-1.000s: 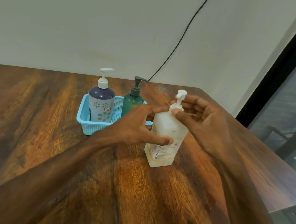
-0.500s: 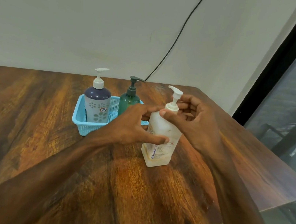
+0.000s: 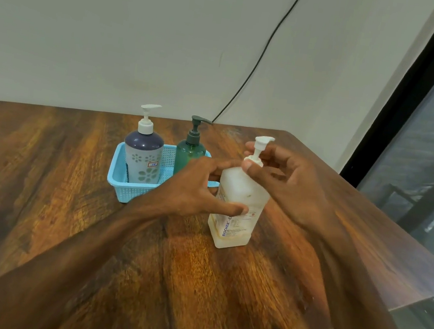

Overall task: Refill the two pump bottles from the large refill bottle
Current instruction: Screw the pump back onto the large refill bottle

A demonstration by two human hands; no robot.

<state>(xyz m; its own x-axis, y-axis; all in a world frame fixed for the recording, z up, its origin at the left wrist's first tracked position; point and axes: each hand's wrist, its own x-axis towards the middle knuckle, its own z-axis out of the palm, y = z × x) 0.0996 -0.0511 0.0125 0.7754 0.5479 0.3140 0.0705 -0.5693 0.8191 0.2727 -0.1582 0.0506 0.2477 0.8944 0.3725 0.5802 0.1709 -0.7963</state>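
My right hand [image 3: 286, 186] pinches the white pump collar [image 3: 253, 160] of the large refill bottle [image 3: 238, 204], which my left hand [image 3: 201, 187] clamps upright on the wooden table [image 3: 62, 211]. If that brace slips, the twist could tip it toward the blue basket [image 3: 121, 178] holding both pump bottles

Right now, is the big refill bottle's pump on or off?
On: the white pump sits on the refill bottle, right hand at its collar.
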